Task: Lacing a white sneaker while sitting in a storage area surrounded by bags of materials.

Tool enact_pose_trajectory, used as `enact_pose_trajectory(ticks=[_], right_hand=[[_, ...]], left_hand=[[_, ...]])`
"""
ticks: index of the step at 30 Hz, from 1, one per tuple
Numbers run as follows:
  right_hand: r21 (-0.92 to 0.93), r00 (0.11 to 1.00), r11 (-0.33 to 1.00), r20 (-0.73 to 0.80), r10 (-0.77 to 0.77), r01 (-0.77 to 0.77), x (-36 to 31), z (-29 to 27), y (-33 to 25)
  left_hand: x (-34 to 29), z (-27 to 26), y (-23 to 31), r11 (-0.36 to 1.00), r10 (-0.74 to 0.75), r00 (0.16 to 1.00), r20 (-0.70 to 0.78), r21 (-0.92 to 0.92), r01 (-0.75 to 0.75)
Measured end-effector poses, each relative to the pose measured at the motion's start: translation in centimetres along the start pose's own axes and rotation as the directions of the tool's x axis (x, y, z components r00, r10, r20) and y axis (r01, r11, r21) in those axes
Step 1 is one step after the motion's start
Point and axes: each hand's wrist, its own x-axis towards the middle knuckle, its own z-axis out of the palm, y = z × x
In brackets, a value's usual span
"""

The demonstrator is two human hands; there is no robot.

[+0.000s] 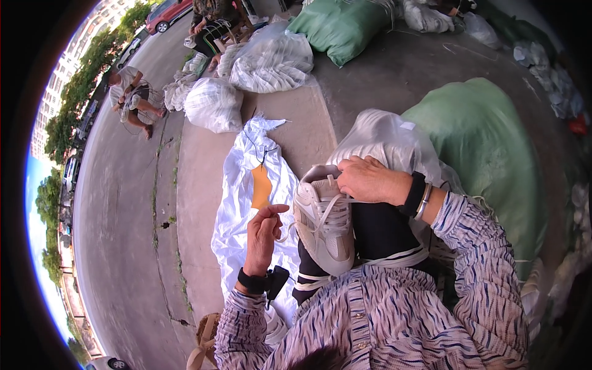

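Observation:
A beige and white sneaker (327, 228) lies across my lap on black trousers, its toe toward my body and its opening away from me. White shoelace (333, 216) crosses its front through the eyelets. My right hand (368, 179) is closed at the upper right of the shoe, by the tongue and collar; its fingertips are partly hidden. Left of the sneaker, my left hand (264, 234) is raised with fingers bent together and the index finger reaching forward. A loose strand of lace curves between it and the shoe. More white laces (401, 258) lie around my thighs.
White crinkled sheeting (231, 216) with an orange-yellow piece (261, 186) lies left of my legs. A white sack (385, 139) and a large green sack (481, 132) stand close at right. Further off are more sacks (213, 105) and two seated people. A woven item (206, 336) sits lower left.

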Motion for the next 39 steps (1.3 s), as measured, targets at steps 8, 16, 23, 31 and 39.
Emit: enact_pose_trajectory(ticks=[8, 16, 23, 31, 39], right_hand=[[0.114, 0.977, 0.975, 0.119, 0.176, -0.19, 1.2, 1.0, -0.3], [0.903, 0.663, 0.379, -0.412, 0.626, 0.202, 4.1, -3.5, 4.8], [0.56, 0.844, 0.828, -0.425, 0.328, -0.04, 2.2, 0.6, 2.8], [0.489, 0.961, 0.872, -0.234, 0.149, -0.016, 1.8, 1.7, -2.4], [0.799, 0.982, 0.602, -0.105, 0.154, -0.009, 2.3, 2.7, -1.9]], left_hand=[[1.3, 3.0, -1.3, 0.949, 0.284, 0.957, -0.051, -0.131, -0.288], [1.6, 3.4, -1.5, 0.973, 0.214, 0.977, 0.009, 0.087, -0.214], [1.7, 4.0, -1.7, 0.961, 0.272, 0.962, -0.034, -0.042, -0.273], [2.3, 3.6, -1.5, 0.975, 0.222, 0.975, -0.02, 0.038, -0.221], [2.0, 4.7, -1.9, 0.932, 0.279, 0.953, -0.118, 0.272, -0.239]])
